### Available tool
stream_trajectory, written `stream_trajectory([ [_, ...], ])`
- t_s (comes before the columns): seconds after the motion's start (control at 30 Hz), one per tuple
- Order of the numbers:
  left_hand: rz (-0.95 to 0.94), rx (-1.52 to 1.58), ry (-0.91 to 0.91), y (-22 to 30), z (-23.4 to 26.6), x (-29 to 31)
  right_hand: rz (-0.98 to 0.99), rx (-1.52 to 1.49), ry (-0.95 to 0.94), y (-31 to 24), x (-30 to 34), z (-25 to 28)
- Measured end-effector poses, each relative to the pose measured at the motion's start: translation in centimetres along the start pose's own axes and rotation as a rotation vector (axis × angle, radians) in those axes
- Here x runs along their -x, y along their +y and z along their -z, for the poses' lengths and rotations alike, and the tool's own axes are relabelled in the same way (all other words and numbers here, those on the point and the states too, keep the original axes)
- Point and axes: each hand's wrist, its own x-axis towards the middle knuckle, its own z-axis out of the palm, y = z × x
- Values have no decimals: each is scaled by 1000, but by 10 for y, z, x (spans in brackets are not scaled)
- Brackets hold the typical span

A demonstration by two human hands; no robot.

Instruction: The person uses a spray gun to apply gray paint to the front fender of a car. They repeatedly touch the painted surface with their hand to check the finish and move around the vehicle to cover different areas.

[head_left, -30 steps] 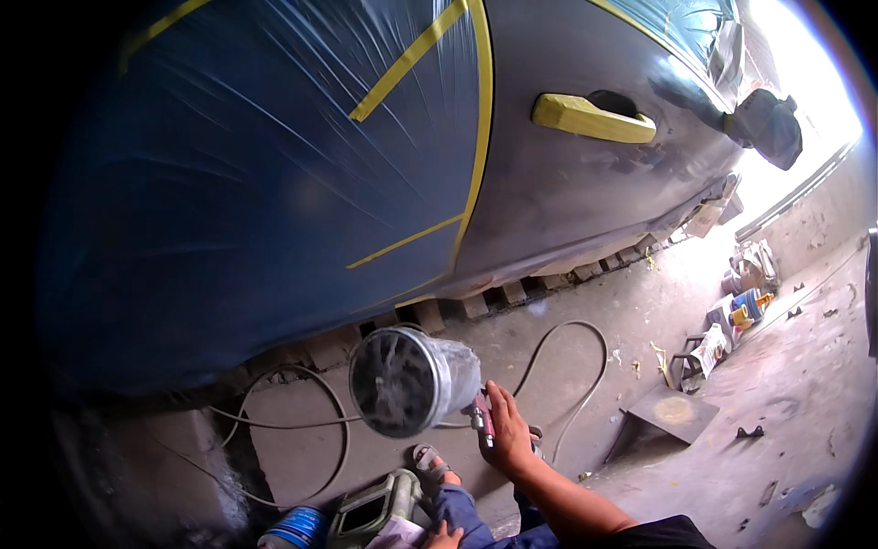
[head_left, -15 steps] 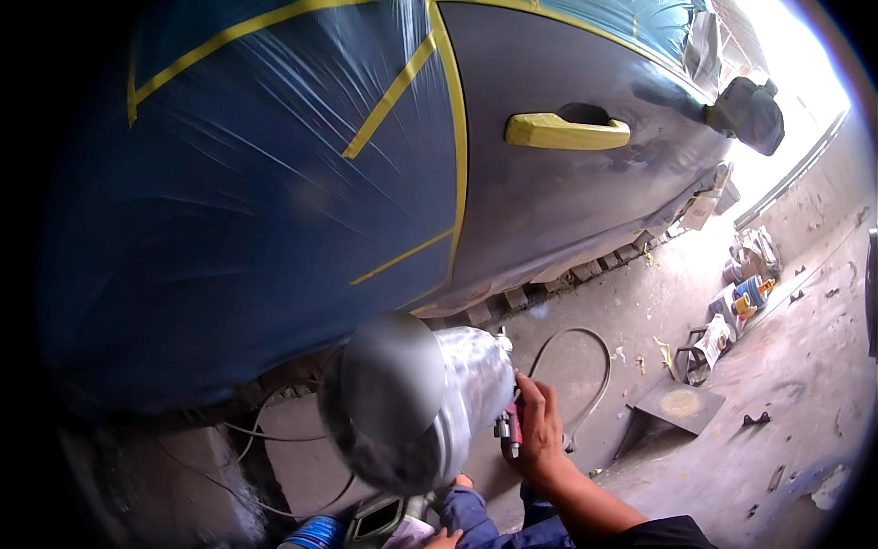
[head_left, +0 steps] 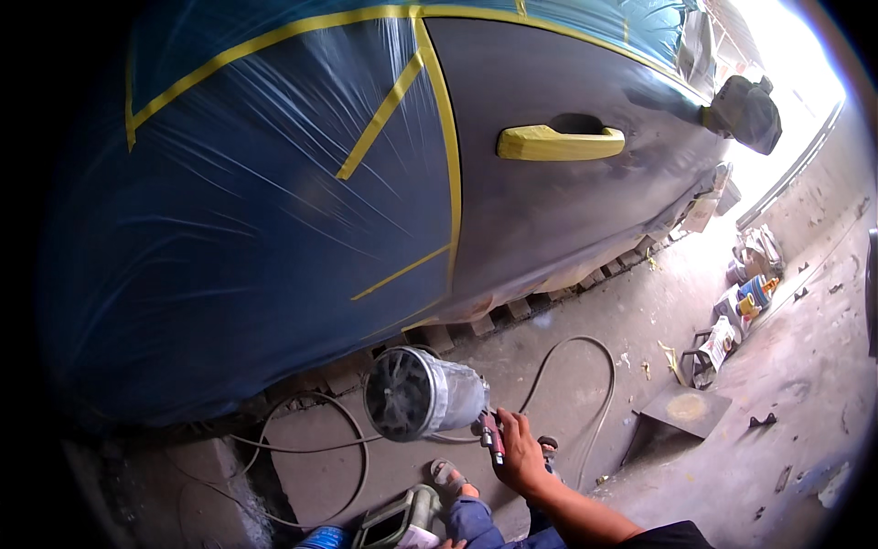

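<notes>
My right hand (head_left: 521,450) is closed around a spray gun (head_left: 494,439) with a red-pink body. The gun's large paint cup (head_left: 460,395), smeared grey-white, tilts so that its round dark lid (head_left: 400,393) faces up toward me. Just beyond it stands a car's side, its grey door (head_left: 549,210) bare of film, with yellow tape wrapped over the door handle (head_left: 560,144). Gun and door are apart. At the bottom edge only a sliver of my left hand (head_left: 450,544) shows by my blue trouser leg; its fingers are mostly cut off.
Blue masking film (head_left: 274,210) edged with yellow tape covers the car's left part. An air hose (head_left: 599,366) loops across the floor. A low table (head_left: 686,409) stands to the right, with cans and bags (head_left: 750,293) behind. A green canister (head_left: 402,522) stands beside my feet.
The spray gun and its cup have moved away from my head, down and slightly left, and look much smaller. My left hand has sunk lower at the bottom edge.
</notes>
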Motion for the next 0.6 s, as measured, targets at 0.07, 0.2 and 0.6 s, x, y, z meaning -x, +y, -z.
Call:
stream_trajectory([
  [0.07, 24, 38, -2, 14, 5, 18, -11, 8, -26, 1, 0, 3],
  [0.2, 19, 11, 16, 10, 0, 8, 20, 21, -10, -17, -14, 27],
  [0.6, -83, -136, 95, -16, -24, -43, 258, -227, 115, -12, -26, 87],
])
